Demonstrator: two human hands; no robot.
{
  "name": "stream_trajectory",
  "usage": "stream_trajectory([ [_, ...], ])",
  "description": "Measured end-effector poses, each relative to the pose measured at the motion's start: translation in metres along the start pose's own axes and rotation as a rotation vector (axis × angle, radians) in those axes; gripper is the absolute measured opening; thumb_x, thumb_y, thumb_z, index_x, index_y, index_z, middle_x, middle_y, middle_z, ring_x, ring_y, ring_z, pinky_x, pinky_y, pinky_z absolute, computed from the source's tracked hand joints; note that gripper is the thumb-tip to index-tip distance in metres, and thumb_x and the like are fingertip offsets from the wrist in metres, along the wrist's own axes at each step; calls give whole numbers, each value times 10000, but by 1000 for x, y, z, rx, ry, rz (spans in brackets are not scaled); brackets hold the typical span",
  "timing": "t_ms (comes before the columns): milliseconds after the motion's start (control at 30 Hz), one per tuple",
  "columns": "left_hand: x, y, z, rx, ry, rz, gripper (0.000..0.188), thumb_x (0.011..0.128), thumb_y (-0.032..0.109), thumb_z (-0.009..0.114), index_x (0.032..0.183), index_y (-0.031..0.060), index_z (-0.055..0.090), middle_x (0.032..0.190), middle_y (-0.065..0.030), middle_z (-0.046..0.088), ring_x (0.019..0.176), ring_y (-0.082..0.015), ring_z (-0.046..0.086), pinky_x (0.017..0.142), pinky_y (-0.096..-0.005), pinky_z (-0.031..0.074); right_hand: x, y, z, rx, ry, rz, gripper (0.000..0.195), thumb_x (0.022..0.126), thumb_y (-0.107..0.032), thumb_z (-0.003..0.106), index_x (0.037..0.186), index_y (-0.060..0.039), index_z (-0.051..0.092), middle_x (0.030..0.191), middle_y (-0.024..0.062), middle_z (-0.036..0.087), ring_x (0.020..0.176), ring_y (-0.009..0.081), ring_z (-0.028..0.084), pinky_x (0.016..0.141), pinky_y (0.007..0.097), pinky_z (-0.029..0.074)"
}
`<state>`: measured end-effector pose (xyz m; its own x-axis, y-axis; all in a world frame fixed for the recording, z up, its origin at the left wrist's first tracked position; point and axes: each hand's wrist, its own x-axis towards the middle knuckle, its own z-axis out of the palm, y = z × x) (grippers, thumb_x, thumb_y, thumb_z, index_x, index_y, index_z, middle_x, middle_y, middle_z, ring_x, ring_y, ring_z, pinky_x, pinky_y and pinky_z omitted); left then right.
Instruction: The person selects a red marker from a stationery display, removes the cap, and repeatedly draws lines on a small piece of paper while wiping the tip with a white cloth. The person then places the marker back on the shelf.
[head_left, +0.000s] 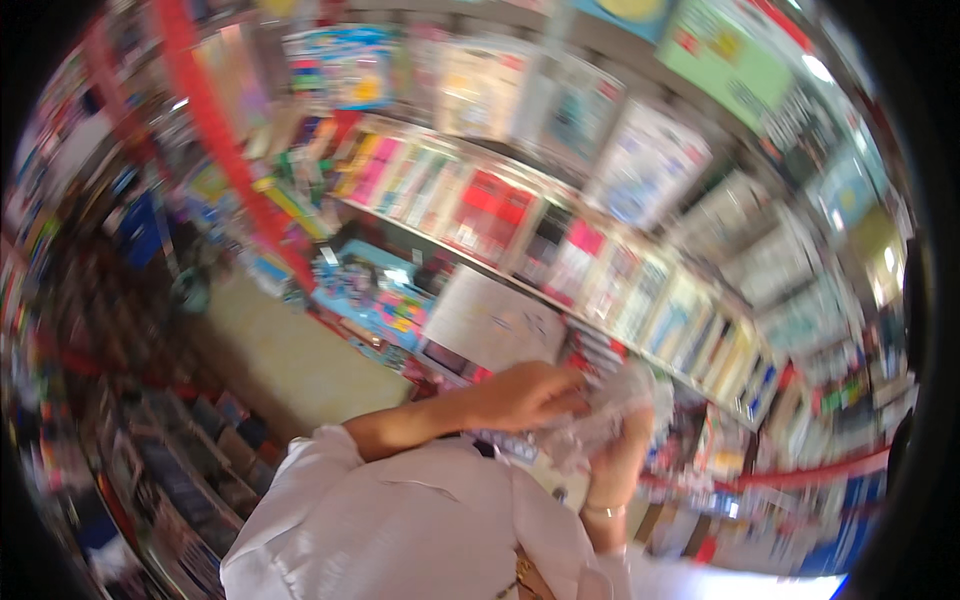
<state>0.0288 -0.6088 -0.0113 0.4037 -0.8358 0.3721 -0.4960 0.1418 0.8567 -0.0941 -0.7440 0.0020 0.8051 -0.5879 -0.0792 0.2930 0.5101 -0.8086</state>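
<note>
In front of my chest both hands are together at a crumpled clear plastic bag. My left hand reaches in from the left, with its bent fingers against the upper part of the plastic. Lower right, my right hand has its fingers around the bag's other side; a thin bracelet is at the wrist. Blur hides the exact fingertips and whatever the bag may contain. Just beyond my left hand lies a white sheet of paper with handwriting on it.
Beyond the paper runs a long rack of small packaged goods, with larger packets hanging above. A blue tray of small items stands left of the paper. Red shelf posts rise at left, and crowded shelves stand at lower left.
</note>
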Motion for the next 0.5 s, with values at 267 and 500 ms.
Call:
stream_trajectory([
  [267, 5, -5, -28, -105, 11, -224, 216, 975, 156, 580, 1126, 2, 594, 742, -52, 546, 631, -100, 474, 577, -272, 394, 17, 9, -24, 88, -8, -404, 309, 941, -59, 584, 1246, -19, 567, 1212, 82, 624, 1102, 206, 609, 965, 352, 485],
  [500, 9, -24, -20, -374, -156, -224, 288, 1012, 178, 521, 1250, 17, 506, 752, 8, 497, 605, -74, 423, 553, -242, 368, 5, 44, 15, -520, -89, -521, 390, 845, 85, 616, 1217, -28, 580, 1378, 128, 480, 1256, 244, 486, 1037, 332, 390],
])
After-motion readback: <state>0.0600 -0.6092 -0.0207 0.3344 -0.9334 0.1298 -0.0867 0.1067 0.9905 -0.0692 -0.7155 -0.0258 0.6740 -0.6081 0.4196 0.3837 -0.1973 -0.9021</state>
